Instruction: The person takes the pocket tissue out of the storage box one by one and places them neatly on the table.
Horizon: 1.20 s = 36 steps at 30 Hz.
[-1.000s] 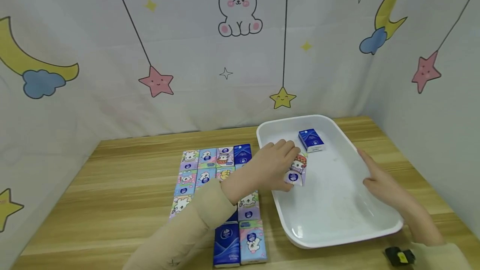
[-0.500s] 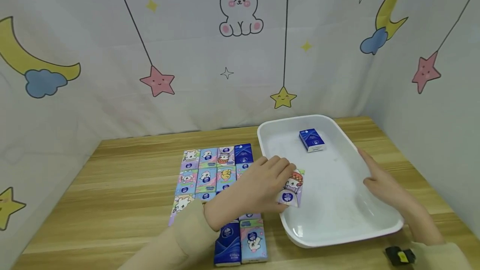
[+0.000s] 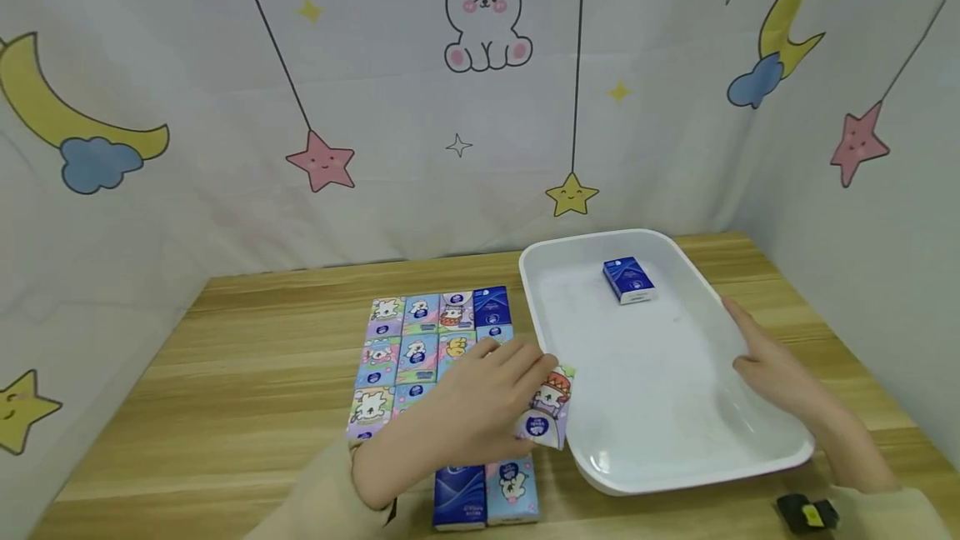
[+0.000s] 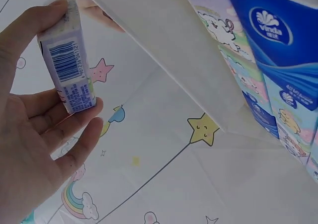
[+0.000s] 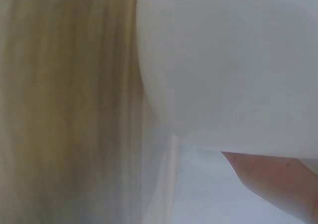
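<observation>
My left hand (image 3: 472,407) pinches a small purple tissue pack (image 3: 548,407) printed with a cartoon character in a red hat. In the left wrist view, the thumb and fingers hold this pack, and its barcode side shows. The hand is just left of the white tray (image 3: 742,457), above the packs on the table. My right hand (image 3: 780,373) holds the tray's right rim, with the thumb at the inner edge and a finger along the outside. A blue tissue pack (image 3: 628,280) lies at the far end inside the tray. Part of the right hand's fingers is hidden.
Rows of tissue packs (image 3: 417,357), cartoon and blue, lie together on the wooden table (image 3: 247,373) left of the tray; my left arm covers some. A black strap piece (image 3: 806,513) is at the right sleeve. Patterned white cloth (image 3: 390,215) stands behind the table.
My left hand has carried the purple tissue pack from over the tray leftward and nearer, to beside the tray's left rim. The right hand and the blue pack stay in place.
</observation>
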{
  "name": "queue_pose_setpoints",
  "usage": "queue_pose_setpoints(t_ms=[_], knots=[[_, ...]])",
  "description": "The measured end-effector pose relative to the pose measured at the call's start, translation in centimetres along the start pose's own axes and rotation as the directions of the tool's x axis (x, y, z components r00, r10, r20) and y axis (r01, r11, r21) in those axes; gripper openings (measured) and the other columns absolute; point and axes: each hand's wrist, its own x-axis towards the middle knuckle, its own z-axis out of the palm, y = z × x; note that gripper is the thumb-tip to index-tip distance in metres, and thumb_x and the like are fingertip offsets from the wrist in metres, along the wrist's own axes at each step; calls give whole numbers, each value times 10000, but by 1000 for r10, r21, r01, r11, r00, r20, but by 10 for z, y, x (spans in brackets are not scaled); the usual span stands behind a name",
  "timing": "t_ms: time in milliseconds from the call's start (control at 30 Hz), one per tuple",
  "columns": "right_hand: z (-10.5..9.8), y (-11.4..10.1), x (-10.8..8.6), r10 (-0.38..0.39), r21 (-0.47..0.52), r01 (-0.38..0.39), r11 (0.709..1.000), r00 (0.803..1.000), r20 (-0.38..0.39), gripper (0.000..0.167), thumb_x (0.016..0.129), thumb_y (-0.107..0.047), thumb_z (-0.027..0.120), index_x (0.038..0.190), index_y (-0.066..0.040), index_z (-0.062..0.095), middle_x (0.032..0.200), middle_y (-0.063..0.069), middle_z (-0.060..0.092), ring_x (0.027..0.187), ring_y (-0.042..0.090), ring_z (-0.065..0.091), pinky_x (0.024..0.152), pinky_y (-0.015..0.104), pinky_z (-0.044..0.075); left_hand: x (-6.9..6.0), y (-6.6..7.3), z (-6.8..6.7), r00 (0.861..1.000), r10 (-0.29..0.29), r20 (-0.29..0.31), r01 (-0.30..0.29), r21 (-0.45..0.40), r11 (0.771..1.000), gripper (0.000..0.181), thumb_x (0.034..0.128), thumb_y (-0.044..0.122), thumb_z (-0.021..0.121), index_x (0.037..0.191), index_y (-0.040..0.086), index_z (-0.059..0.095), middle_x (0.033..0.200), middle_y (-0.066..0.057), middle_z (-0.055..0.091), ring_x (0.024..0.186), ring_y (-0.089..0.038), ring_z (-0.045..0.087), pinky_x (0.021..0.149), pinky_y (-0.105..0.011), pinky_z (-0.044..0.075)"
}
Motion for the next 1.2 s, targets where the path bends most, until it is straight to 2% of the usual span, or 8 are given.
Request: queue_pose_setpoints(t_ms=[200, 367, 500, 767, 900, 1033, 1200], knots=[[0, -1, 0, 3, 17, -4, 1000, 1000, 11, 816, 838, 134, 351, 1517, 11, -85, 1522, 392, -39, 1343, 638, 92, 1060, 742, 107, -18, -2, -3, 994, -49, 102, 57, -69, 996, 860, 691, 657, 711, 1338, 129, 505, 1252, 9, 574, 1146, -160, 556, 967, -348, 489], [-1, -2, 1, 8, 13, -8, 1000, 1000, 14, 811, 847, 138, 346, 1515, 10, -95, 1524, 389, -41, 1343, 638, 92, 1061, 744, 110, -33, -5, -4, 980, -85, 180, 110, -134, 985, 806, 690, 614, 729, 1295, 124, 516, 1190, 19, 566, 1051, -138, 553, 905, -324, 507], [-1, -1, 1, 9, 17, -9, 1000, 1000, 19, 806, 853, 136, 341, 1514, 7, -102, 1526, 383, -54, 1349, 634, 76, 1068, 740, 88, -45, -6, -2, 965, -113, 236, 153, -158, 975, 791, 690, 565, 750, 1299, 123, 507, 1200, 14, 558, 1056, -147, 541, 903, -329, 513], [-1, -1, 0, 24, -5, -24, 1000, 1000, 19, 792, 864, 127, 348, 1513, 16, -92, 1521, 391, -32, 1345, 635, 88, 1066, 741, 105, -65, -8, 1, 949, -143, 282, 203, -199, 959, 761, 675, 453, 757, 1299, 108, 490, 1219, -10, 542, 1115, -191, 534, 958, -394, 502], [-1, -1, 0, 27, 6, -27, 1000, 999, 20, 792, 867, 127, 348, 1515, 11, -92, 1524, 386, -47, 1350, 631, 67, 1073, 738, 82, -75, -7, 0, 925, -166, 343, 252, -225, 941, 789, 671, 424, 782, 1321, 101, 473, 1264, -31, 534, 1173, -238, 537, 991, -453, 487], [-1, 0, 0, 24, 15, -24, 1000, 1000, 17, 794, 866, 130, 348, 1517, 6, -89, 1526, 382, -52, 1354, 629, 55, 1076, 738, 69, -84, -5, 1, 897, -221, 382, 328, -242, 913, 801, 675, 421, 801, 1330, 94, 476, 1305, -53, 540, 1231, -276, 531, 1036, -496, 457], [-1, 0, 0, 33, 8, -34, 999, 999, 18, 795, 865, 128, 346, 1517, 2, -92, 1525, 383, -51, 1354, 628, 58, 1072, 739, 78, -94, -4, 4, 838, -296, 458, 451, -275, 849, 817, 688, 415, 791, 1358, 80, 465, 1347, -81, 529, 1266, -293, 503, 1056, -522, 427]])
